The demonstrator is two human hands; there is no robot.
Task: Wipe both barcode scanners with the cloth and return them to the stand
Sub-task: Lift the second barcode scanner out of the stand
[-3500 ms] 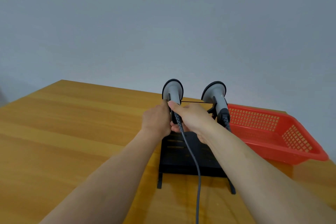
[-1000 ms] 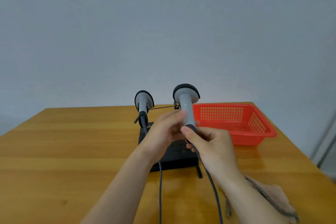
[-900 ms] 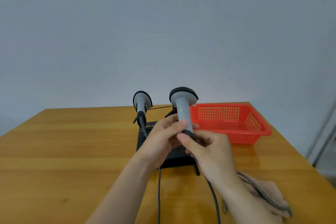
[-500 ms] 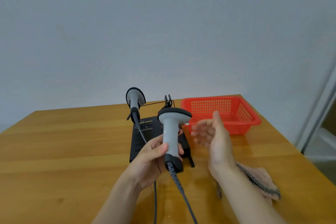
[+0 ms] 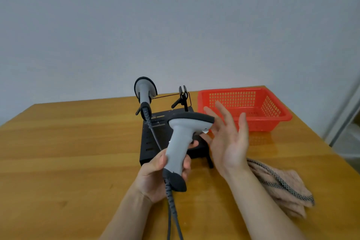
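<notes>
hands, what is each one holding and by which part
The left hand grips a barcode scanner by its grey handle, near its black end; the right hand is open, holding nothing.

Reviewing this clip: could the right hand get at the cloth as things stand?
Probably yes. The right hand is open and holds nothing. The cloth lies on the table just beside that forearm, with nothing on top of it. The left hand alone holds the scanner.
</notes>
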